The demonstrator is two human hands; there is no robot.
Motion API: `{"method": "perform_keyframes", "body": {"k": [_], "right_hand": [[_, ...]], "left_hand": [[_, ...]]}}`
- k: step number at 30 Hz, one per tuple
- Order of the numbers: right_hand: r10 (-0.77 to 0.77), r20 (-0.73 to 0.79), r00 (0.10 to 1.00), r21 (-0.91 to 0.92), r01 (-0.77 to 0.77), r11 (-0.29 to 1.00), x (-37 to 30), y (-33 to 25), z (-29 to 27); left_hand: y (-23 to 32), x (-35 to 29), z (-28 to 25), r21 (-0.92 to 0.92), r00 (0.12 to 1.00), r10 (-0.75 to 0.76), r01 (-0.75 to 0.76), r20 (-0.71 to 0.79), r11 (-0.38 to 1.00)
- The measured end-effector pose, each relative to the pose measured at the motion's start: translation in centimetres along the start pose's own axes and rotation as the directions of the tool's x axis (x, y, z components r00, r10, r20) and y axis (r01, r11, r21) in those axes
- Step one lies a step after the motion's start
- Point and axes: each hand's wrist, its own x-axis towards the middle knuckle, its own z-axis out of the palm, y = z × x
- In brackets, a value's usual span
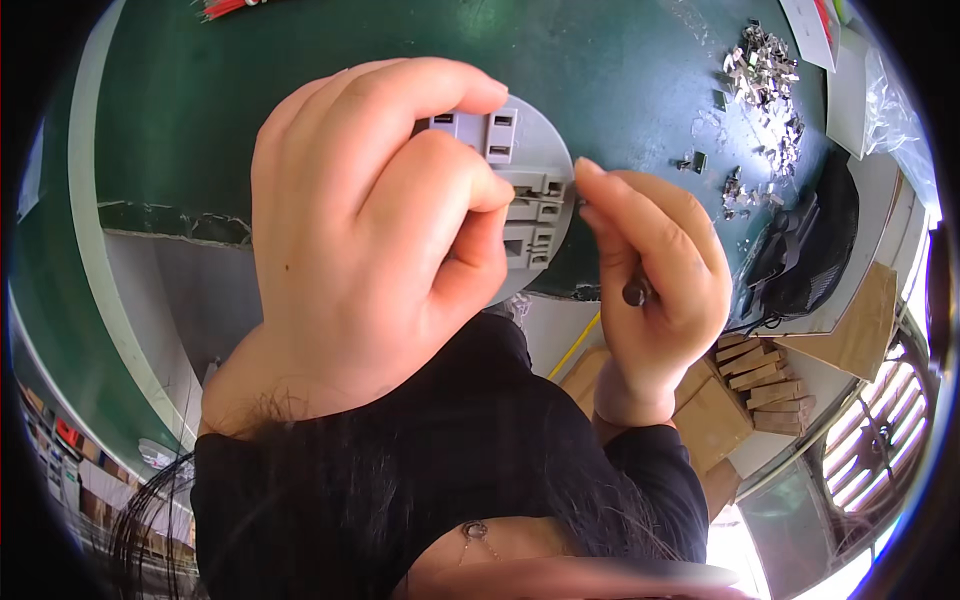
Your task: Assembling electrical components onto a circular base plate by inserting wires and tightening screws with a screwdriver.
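Hold the disc (545, 130) firm in the left grip (365, 215), curled tight over its left side, just left of the right grip (665, 245). Bring the right grip, narrow and holding a dark rod (636, 291), squarely to the slots (546, 210); cannot tell of anything pinched at its tips. Best, likely, to press straight and lightly without prying, and to leave the bits (762, 70) on the desk (620, 90), beyond and right of the right grip.

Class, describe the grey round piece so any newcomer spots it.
Find the green table. Over its near edge, the left hand holds a pale grey round piece. Its larger size and rectangular slots set it apart from the small metal pieces scattered to the right.
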Motion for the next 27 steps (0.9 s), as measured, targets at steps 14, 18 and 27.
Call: {"method": "perform_keyframes", "body": {"k": [14, 18, 27], "right_hand": [[0.249, -0.137, 0.959, 0.191, -0.221, 0.956, 0.0, -1.3, 0.7], [0.274, -0.106, 0.956, 0.219, -0.246, 0.944, 0.5, -1.6, 0.9], [0.323, -0.155, 0.934, 0.293, -0.269, 0.918, -0.1, -1.7, 1.4]], "left_hand": [[-0.6, 0.0, 0.4, 0.013, 0.998, 0.053, -0.052, -0.043, 0.999], [-0.4, 0.0, 0.3, 0.025, 0.998, 0.05, -0.049, -0.046, 0.998], [-0.4, -0.1, 0.7, 0.023, 0.996, 0.048, -0.047, -0.072, 0.999]]}}
